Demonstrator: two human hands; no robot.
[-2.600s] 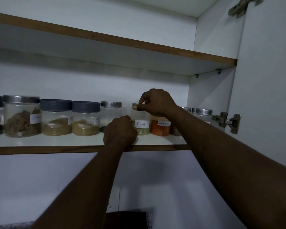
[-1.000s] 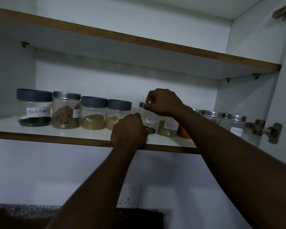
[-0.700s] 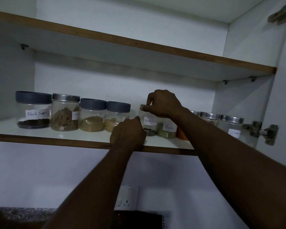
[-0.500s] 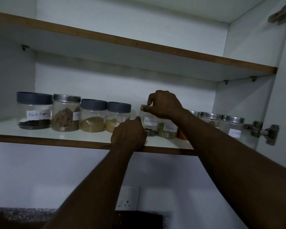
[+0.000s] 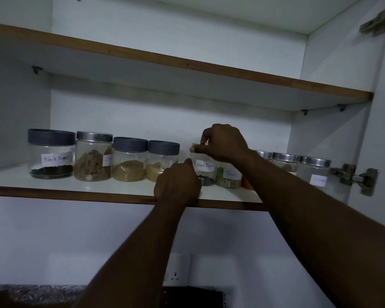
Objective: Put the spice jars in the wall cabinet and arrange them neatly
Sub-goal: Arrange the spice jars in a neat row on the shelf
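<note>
A row of clear spice jars stands on the lower cabinet shelf (image 5: 98, 192). My right hand (image 5: 225, 143) grips the lid of a small jar labelled Black Pepper (image 5: 205, 172) from above. My left hand (image 5: 177, 185) rests on the shelf's front edge, its fingers against that jar's lower left side. Left of it stand a large Black Pepper jar (image 5: 51, 154), a steel-lidded jar of brown pieces (image 5: 93, 156) and two grey-lidded powder jars (image 5: 129, 160) (image 5: 162, 161). To the right are a Fennel jar (image 5: 229, 177), an orange jar mostly hidden by my arm, and a Cloves jar (image 5: 313, 172).
The upper shelf (image 5: 187, 65) runs overhead. The open cabinet door with its hinge (image 5: 353, 176) stands at the right. A wall socket (image 5: 178, 272) and a dark countertop (image 5: 31, 292) lie below the cabinet.
The view shifted to the right end from the earliest frame. In the last second both hands have stayed on the small Black Pepper jar, which has turned its label slightly forward.
</note>
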